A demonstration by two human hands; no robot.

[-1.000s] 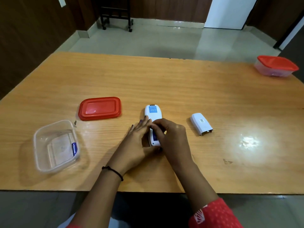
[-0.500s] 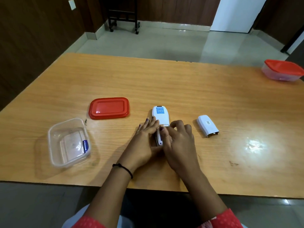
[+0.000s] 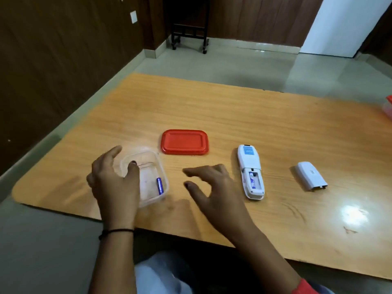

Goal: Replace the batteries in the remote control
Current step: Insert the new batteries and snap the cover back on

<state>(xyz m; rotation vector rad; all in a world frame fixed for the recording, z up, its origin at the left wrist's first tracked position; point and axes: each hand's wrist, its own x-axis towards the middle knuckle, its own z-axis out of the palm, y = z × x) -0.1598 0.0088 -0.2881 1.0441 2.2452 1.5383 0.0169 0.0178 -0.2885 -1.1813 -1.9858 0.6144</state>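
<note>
The white remote control [image 3: 250, 166] lies face down on the wooden table [image 3: 233, 111], its battery bay uncovered with one blue battery [image 3: 252, 181] inside. Its white battery cover [image 3: 311, 175] lies apart to the right. A clear plastic container [image 3: 152, 166] at the left holds one blue battery [image 3: 160, 185]. My left hand [image 3: 115, 183] hovers over the container's left side, fingers spread, holding nothing. My right hand [image 3: 214, 187] is between container and remote, fingers apart and empty.
A red lid [image 3: 184, 142] lies behind the container. The edge of another red-lidded container [image 3: 388, 105] shows at the far right. The table's near edge runs under my forearms. A black wheeled stand [image 3: 189, 32] is on the floor beyond.
Both hands have left the remote and moved left, toward the clear container. A battery now shows in the remote's bay. The camera view has swung left.
</note>
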